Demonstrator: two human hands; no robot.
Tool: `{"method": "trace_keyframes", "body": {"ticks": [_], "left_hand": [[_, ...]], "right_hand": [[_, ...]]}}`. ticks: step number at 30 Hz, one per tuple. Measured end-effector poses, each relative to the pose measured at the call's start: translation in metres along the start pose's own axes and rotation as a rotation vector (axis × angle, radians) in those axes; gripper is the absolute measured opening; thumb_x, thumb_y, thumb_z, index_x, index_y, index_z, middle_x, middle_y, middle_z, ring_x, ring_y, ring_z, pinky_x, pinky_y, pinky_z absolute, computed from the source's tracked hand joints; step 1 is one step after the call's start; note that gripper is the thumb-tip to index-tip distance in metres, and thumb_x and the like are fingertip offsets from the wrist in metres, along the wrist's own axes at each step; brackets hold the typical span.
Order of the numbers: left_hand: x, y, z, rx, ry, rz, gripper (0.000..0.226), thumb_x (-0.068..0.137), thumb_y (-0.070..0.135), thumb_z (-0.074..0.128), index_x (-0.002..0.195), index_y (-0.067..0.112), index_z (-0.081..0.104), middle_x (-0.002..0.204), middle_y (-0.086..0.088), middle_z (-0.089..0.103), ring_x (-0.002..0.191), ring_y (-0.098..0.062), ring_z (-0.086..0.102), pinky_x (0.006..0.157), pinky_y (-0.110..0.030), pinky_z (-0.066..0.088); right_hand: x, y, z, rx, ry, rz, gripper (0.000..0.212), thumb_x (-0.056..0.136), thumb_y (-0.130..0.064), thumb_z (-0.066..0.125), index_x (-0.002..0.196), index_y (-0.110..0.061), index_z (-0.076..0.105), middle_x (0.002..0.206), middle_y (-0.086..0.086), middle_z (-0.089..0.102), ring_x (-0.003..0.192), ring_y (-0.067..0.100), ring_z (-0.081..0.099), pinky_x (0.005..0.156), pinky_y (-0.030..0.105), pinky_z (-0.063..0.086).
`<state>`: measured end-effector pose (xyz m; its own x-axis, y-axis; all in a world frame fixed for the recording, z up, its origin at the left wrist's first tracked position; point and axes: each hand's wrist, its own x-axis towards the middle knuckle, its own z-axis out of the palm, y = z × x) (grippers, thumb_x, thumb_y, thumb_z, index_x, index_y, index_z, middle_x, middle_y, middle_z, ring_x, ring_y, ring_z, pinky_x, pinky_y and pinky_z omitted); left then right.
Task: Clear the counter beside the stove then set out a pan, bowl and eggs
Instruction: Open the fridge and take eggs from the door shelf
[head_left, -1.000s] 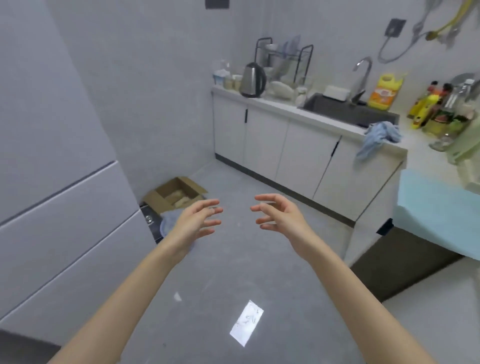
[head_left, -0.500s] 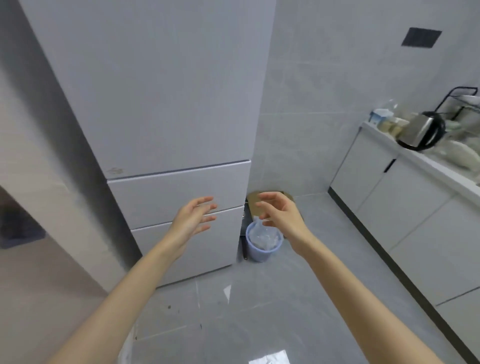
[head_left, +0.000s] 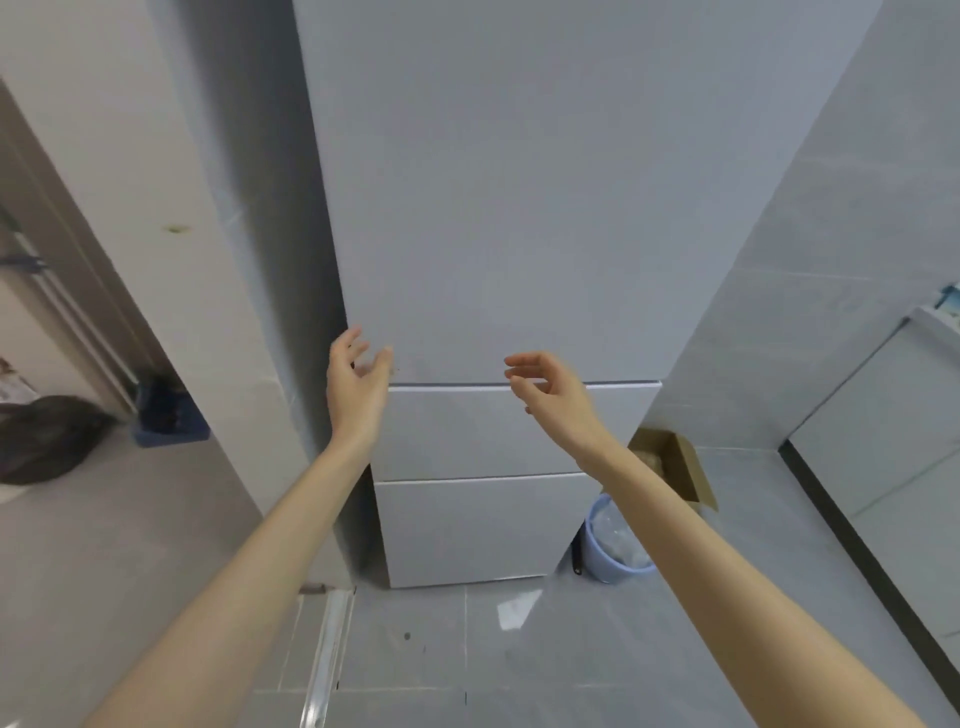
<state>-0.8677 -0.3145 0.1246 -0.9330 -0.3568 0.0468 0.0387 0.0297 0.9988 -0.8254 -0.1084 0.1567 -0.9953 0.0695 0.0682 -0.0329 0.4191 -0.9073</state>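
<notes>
A tall white fridge (head_left: 519, 234) with one large upper door and two lower drawers fills the middle of the head view, all closed. My left hand (head_left: 356, 382) is raised at the lower left corner of the upper door, fingers loosely spread, holding nothing. My right hand (head_left: 545, 389) hovers in front of the seam between the upper door and the first drawer, fingers relaxed and empty. No pan, bowl or eggs are in view.
A light blue waste bin (head_left: 605, 556) with a clear liner stands right of the fridge, an open cardboard box (head_left: 680, 467) behind it. White cabinets (head_left: 893, 441) run along the right. A black rubbish bag (head_left: 41, 436) lies through the doorway at left.
The view has swung left from the sink counter to face the fridge squarely. Both hands have risen and come closer to the fridge front, the left nearing the door's edge.
</notes>
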Motion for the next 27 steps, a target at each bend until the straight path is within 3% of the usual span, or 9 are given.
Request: {"method": "trace_keyframes", "body": {"ticks": [3, 6, 12, 18, 24, 27], "left_hand": [[0.042, 0.002, 0.001, 0.003, 0.033, -0.012, 0.063, 0.089, 0.027, 0.064, 0.144, 0.026, 0.034, 0.146, -0.003, 0.038, 0.124, -0.017, 0.045, 0.104, -0.032, 0.04], [0.075, -0.002, 0.001, -0.019, -0.006, -0.01, 0.07, 0.087, 0.028, 0.068, 0.147, 0.025, 0.031, 0.148, -0.002, 0.039, 0.13, -0.018, 0.043, 0.109, -0.036, 0.038], [0.104, -0.014, 0.002, -0.051, -0.041, 0.04, 0.047, 0.086, 0.028, 0.068, 0.13, 0.025, 0.052, 0.123, 0.006, 0.062, 0.112, -0.01, 0.061, 0.099, -0.037, 0.049], [0.11, -0.015, -0.003, -0.005, -0.025, 0.065, 0.035, 0.088, 0.026, 0.067, 0.119, 0.019, 0.054, 0.117, 0.0, 0.062, 0.102, -0.013, 0.06, 0.09, -0.028, 0.051], [0.105, -0.009, -0.008, 0.0, -0.037, 0.061, 0.029, 0.089, 0.023, 0.066, 0.115, 0.019, 0.054, 0.115, -0.002, 0.061, 0.1, -0.016, 0.059, 0.084, -0.024, 0.05], [0.088, -0.01, -0.015, 0.004, -0.045, 0.085, 0.024, 0.088, 0.024, 0.066, 0.107, 0.024, 0.052, 0.111, -0.002, 0.061, 0.098, -0.019, 0.059, 0.085, -0.03, 0.051]], "right_hand": [[0.03, -0.008, 0.022, -0.042, 0.0, -0.025, 0.026, 0.093, -0.014, 0.053, 0.118, -0.022, 0.058, 0.115, -0.013, 0.06, 0.096, 0.011, 0.059, 0.082, 0.022, 0.047], [0.056, -0.011, 0.039, -0.064, 0.013, -0.053, 0.032, 0.093, -0.012, 0.053, 0.124, -0.021, 0.054, 0.12, -0.015, 0.055, 0.111, 0.014, 0.054, 0.092, 0.026, 0.044], [0.082, -0.007, 0.051, -0.092, 0.012, -0.068, 0.048, 0.093, -0.013, 0.052, 0.138, -0.028, 0.043, 0.139, -0.014, 0.045, 0.125, 0.004, 0.042, 0.108, 0.032, 0.038], [0.08, -0.007, 0.058, -0.116, 0.016, -0.062, 0.059, 0.092, -0.013, 0.053, 0.145, -0.031, 0.035, 0.143, -0.009, 0.041, 0.126, -0.002, 0.038, 0.108, 0.03, 0.036], [0.06, -0.017, 0.059, -0.123, -0.048, -0.089, 0.061, 0.093, -0.012, 0.051, 0.146, -0.035, 0.032, 0.143, -0.023, 0.033, 0.137, 0.004, 0.031, 0.114, 0.037, 0.031], [0.047, -0.019, 0.053, -0.12, -0.063, -0.109, 0.06, 0.094, -0.012, 0.051, 0.146, -0.034, 0.032, 0.14, -0.027, 0.031, 0.138, 0.003, 0.029, 0.115, 0.038, 0.03]]}}
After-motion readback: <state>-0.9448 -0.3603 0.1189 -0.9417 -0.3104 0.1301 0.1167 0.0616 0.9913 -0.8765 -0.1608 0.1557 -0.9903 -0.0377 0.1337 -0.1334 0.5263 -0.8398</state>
